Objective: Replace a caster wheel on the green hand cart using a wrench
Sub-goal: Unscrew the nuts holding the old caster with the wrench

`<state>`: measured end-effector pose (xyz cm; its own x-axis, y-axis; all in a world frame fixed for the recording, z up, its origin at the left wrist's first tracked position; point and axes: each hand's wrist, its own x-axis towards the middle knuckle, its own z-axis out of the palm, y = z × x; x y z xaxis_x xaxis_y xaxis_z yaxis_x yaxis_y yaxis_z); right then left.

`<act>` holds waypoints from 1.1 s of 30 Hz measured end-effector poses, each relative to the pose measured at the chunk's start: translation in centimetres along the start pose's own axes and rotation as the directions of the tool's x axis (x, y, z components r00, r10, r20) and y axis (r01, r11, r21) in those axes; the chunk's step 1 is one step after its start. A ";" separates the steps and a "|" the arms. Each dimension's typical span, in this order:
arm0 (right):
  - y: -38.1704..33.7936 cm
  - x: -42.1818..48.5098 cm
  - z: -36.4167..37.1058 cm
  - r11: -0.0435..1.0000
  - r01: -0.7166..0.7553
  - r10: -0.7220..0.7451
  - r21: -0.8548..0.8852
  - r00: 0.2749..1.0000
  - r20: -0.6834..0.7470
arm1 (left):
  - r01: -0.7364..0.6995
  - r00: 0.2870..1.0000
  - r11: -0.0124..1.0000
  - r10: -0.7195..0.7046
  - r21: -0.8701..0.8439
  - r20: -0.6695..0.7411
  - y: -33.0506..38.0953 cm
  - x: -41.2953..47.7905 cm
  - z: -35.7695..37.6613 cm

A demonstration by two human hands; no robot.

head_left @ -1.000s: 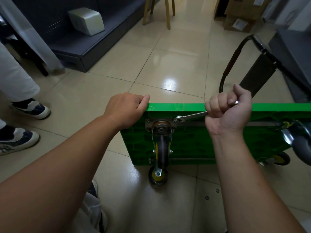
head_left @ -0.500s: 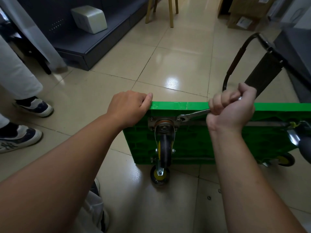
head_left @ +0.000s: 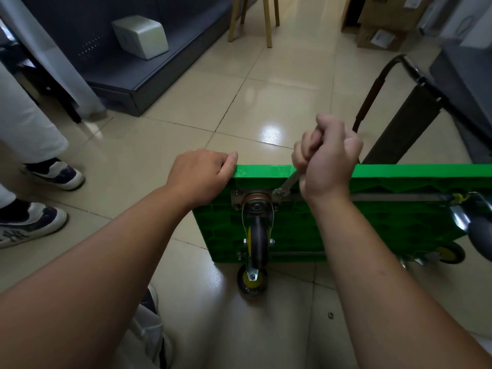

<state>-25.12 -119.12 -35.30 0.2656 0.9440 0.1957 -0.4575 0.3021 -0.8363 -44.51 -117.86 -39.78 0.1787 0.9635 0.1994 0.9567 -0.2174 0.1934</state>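
Observation:
The green hand cart (head_left: 399,230) stands on its long edge, underside facing me. A caster wheel (head_left: 257,235) with a black tyre and yellow hub is bolted to the upper left corner by a metal plate. My left hand (head_left: 202,174) grips the cart's top left corner. My right hand (head_left: 327,158) is fisted round the handle of a silver wrench (head_left: 286,186), whose head sits on a bolt at the plate's right side. The wrench handle slants up to the right. Most of it is hidden in my fist.
Another caster (head_left: 251,282) touches the floor below, and a third wheel (head_left: 450,253) shows at the right. The cart's black folding handle (head_left: 372,97) reaches back right. A person's sneakers (head_left: 29,230) stand at the left. A dark shelf base (head_left: 149,70) holds a white box (head_left: 141,35). A small nut (head_left: 330,315) lies on the tiles.
My right hand has swung the wrench handle upward and leftward, from nearly level to steeply slanted. My left hand has kept its hold on the corner.

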 end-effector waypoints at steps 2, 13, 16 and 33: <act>-0.3 0.2 -0.3 0.999 -0.020 0.022 0.032 0.999 -0.039 | 0.003 1.000 1.000 -0.003 0.002 0.003 0.0 -0.1 0.0; 0.0 0.4 0.1 0.998 -0.054 0.051 -0.034 0.996 -0.070 | 0.008 1.000 1.000 -0.009 0.030 0.013 0.3 -0.2 -0.4; 0.4 0.2 1.6 0.984 -0.019 0.011 -0.177 0.999 -0.047 | 0.000 1.000 1.000 0.000 0.026 0.009 0.3 -0.3 -0.4; 1.6 -1.8 5.1 0.705 0.298 0.076 -0.643 0.871 0.486 | 0.012 0.992 1.000 -0.012 -0.004 0.126 0.7 -0.6 -2.1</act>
<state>-30.69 -119.61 -34.40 -0.2158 0.9092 0.3560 0.3025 0.4089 -0.8610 -44.38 -118.97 -37.78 0.1949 0.9779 0.0750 0.9580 -0.2062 0.1994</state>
